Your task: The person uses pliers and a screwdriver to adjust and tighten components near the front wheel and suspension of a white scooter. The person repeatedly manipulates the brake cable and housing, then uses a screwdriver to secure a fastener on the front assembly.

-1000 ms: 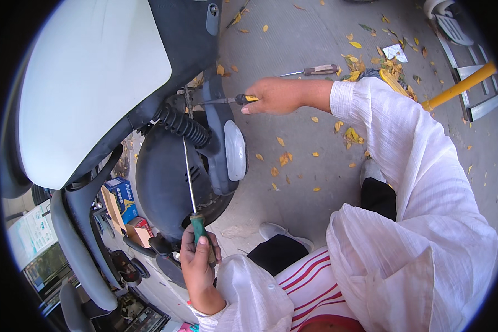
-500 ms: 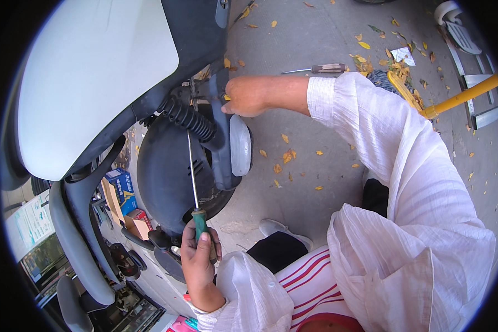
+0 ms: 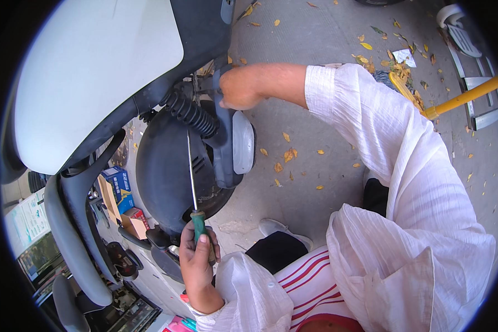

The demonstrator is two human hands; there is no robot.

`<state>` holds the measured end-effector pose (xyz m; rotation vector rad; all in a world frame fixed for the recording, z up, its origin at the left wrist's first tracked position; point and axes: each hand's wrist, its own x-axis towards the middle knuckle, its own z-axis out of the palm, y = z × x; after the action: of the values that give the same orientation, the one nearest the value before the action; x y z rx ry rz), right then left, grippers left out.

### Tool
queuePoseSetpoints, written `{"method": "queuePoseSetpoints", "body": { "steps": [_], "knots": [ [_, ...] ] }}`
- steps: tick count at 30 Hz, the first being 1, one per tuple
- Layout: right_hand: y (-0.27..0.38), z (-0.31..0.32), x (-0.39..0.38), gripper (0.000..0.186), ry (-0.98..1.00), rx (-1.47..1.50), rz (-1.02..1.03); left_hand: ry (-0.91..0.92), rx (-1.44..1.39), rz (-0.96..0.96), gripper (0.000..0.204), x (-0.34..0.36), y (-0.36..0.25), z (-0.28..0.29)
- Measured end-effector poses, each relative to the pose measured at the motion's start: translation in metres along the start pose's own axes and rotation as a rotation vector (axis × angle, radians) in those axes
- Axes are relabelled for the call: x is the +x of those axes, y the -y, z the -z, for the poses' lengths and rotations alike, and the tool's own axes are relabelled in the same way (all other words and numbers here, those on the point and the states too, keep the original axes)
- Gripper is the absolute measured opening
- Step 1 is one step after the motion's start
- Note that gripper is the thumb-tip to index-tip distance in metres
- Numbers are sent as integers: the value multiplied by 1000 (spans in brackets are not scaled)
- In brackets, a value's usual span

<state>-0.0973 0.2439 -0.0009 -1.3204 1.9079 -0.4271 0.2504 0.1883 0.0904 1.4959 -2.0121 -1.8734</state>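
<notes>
My left hand [image 3: 196, 263] is closed around the green handle of a screwdriver [image 3: 198, 221]. Its long shaft points up across the black rear fender [image 3: 160, 166] of a scooter, with the tip near a coil-spring shock absorber [image 3: 191, 113]. My right hand [image 3: 239, 88] reaches to the far side of that shock absorber, by a grey frame part [image 3: 223, 141]. Its fingers are curled against the scooter there, and what they hold, if anything, is hidden by the hand. A large white body panel [image 3: 94, 72] fills the upper left.
Blue [image 3: 118, 185] and red [image 3: 136, 216] boxes lie left of the fender, near a grey curved seat or rail [image 3: 72, 243]. Yellow leaves [image 3: 289, 155] dot the concrete. A yellow bar [image 3: 462, 98] and a metal frame [image 3: 476, 83] are at right.
My right hand has shifted slightly up and left, and a small yellow piece at its fingers no longer shows. The arm now covers a screwdriver on the ground. My left hand is nearly still.
</notes>
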Motion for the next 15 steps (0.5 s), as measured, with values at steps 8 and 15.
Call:
{"method": "queuePoseSetpoints", "body": {
  "steps": [8,15],
  "knots": [
    [-28,-28,15,53,-165,96,55,3,-28,-2,50,-2,3,8],
    [-52,-33,10,54,-250,195,168,-19,-10,0,52,1,4,9]
  ]
}}
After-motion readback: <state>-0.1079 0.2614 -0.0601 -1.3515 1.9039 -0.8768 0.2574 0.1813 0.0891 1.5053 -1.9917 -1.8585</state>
